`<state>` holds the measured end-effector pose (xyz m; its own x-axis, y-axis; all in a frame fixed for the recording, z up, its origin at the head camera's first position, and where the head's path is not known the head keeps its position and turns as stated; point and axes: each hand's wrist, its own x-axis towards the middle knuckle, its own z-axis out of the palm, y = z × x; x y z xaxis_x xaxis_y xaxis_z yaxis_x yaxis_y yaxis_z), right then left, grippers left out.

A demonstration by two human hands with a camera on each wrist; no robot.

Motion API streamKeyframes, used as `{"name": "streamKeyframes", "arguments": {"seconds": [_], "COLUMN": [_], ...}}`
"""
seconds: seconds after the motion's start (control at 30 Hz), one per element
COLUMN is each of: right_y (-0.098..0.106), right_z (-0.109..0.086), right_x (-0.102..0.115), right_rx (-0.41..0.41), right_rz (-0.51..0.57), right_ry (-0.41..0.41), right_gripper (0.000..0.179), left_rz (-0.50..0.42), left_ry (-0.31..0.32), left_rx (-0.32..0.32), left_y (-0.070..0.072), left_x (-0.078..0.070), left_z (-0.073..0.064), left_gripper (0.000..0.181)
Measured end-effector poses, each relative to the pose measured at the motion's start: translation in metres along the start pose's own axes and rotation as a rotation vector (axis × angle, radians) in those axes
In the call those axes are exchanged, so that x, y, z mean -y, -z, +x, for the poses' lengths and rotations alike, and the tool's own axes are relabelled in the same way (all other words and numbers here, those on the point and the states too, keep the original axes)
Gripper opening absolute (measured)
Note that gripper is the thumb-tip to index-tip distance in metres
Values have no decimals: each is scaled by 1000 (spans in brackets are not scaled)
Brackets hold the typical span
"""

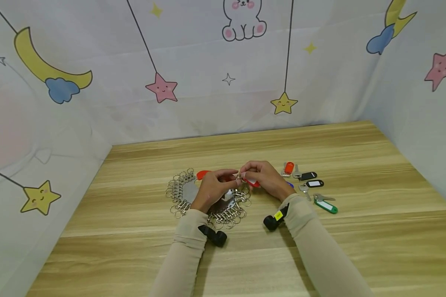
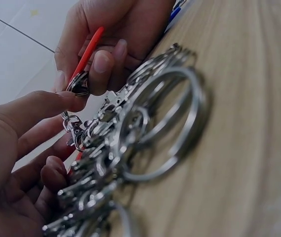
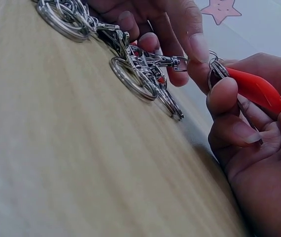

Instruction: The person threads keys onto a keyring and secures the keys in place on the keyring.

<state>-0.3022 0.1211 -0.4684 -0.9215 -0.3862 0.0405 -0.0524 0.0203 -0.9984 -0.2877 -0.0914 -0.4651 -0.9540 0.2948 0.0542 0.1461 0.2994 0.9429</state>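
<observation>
My right hand (image 1: 263,175) grips a red key tag (image 3: 259,89), its thumb and forefinger close to the split ring (image 3: 217,71) on the tag. A thin metal blade (image 3: 249,118), apparently a key, hangs against the right fingers. Facing it, my left hand (image 1: 215,185) pinches the edge of that ring between thumb and forefinger. Just beneath the left hand is a round metal plate (image 1: 187,190), edged with many swivel clasps and rings (image 1: 223,220). One clasp (image 2: 74,129) hangs beside the left fingers; whether it joins the pinched ring I cannot tell.
Right of the hands lie keys with tags: a red tag (image 1: 289,167), black tags (image 1: 314,183), a green tag (image 1: 325,206) and a partly hidden blue tag (image 1: 290,184). A red piece (image 1: 202,175) shows by the plate. Printed cloth walls (image 1: 208,111) enclose the wooden table (image 1: 115,231).
</observation>
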Motion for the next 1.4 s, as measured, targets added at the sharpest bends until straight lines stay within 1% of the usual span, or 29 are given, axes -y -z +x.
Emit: {"name": "streamKeyframes", "arguments": {"seconds": [0.07, 0.23, 0.47, 1.0, 1.27, 1.4], "right_y": [0, -1, -2, -1, -1, -2], "right_z": [0, -1, -1, -1, -1, -1], "right_x": [0, 2, 2, 1, 1, 2], "right_rx": [-5, -23, -35, -31, -19, -14], "right_rz": [0, 9, 19, 14, 18, 13], "right_ry": [-3, -20, -37, -32, -15, -9], "right_gripper": [16, 15, 13, 14, 14, 14], "left_rz": [8, 5, 9, 20, 18, 21], "left_ry": [0, 18, 39, 29, 30, 21], "left_rx": [4, 10, 8, 0, -2, -5], "left_y": [0, -1, -2, -1, -1, 0], "left_x": [-1, -2, -1, -1, 0, 0], "left_z": [0, 0, 1, 1, 1, 1], "left_gripper": [31, 22, 22, 21, 20, 21]}}
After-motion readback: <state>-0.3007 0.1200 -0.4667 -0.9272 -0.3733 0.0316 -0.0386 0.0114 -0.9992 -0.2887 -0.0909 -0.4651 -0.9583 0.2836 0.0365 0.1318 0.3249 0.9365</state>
